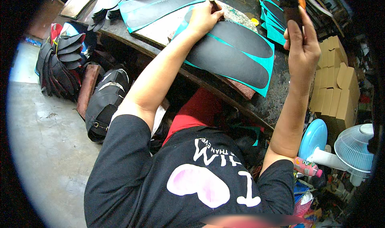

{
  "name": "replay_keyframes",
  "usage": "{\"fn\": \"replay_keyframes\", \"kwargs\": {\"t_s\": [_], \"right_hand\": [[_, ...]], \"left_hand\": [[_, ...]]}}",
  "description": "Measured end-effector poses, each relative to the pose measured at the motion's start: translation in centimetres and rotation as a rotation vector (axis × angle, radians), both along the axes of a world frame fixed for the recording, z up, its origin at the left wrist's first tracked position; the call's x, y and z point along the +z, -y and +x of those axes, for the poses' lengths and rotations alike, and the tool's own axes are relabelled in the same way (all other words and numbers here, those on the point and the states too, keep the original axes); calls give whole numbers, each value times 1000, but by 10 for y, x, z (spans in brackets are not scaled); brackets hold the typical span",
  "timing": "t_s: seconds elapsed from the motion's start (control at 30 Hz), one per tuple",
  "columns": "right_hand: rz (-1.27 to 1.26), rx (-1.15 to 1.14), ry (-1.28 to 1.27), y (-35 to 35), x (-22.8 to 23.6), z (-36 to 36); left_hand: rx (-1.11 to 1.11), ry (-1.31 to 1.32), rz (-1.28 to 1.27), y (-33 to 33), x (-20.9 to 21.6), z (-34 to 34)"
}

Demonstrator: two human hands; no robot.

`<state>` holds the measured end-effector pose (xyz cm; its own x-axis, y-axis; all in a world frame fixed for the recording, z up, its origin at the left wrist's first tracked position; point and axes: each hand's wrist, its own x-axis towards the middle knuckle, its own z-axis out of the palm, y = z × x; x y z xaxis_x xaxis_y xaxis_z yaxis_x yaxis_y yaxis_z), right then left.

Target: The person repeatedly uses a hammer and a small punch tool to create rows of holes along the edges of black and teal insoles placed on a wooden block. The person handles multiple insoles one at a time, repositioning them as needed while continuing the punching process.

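A teal sheet [270, 67] with two long black sole-shaped pieces [242, 67] lies near the table's front edge, over a pale board. My left hand [203, 18] is closed round a short dark tool [215, 5] at the sheet's far left edge; the tool's lower end is hidden by my fingers. Raised at the right, above the table, my right hand [302, 43] grips a dark blocky tool [292, 13] with an orange part near its top. Its exact kind is too dark to tell. A second teal sheet with black soles [160, 7] lies beyond my left hand.
More teal-and-black pieces [272, 17] are stacked at the far right. Black sole pieces [108, 5] lie at the far left. Cardboard boxes [335, 83] and a fan [355, 147] stand on the right. A bundle of black soles [60, 67] and a black bag [106, 103] are at the left.
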<state>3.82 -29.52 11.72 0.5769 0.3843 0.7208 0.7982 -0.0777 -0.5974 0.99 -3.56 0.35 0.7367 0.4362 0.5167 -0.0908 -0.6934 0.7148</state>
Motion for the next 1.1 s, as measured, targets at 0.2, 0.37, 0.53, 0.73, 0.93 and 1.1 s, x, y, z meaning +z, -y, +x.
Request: {"fn": "replay_keyframes", "kwargs": {"t_s": [0.2,0.37,0.53,0.73,0.93,1.1], "right_hand": [[-404,-224,-13,-23,-34,0],[-261,-208,-113,2,-24,14],[29,-12,-167,7,2,-2],[-475,-325,-248,-11,-40,4],[-141,-139,-189,18,-10,10],[-36,-91,8,-1,-5,-10]], "left_hand": [[-13,-23,588,22,3,5],[-69,76,-532,13,-3,8],[-23,34,61,14,1,6],[-16,35,395,30,-2,9],[-133,-16,-326,15,-5,15],[-109,157,201,24,-5,13]]}}
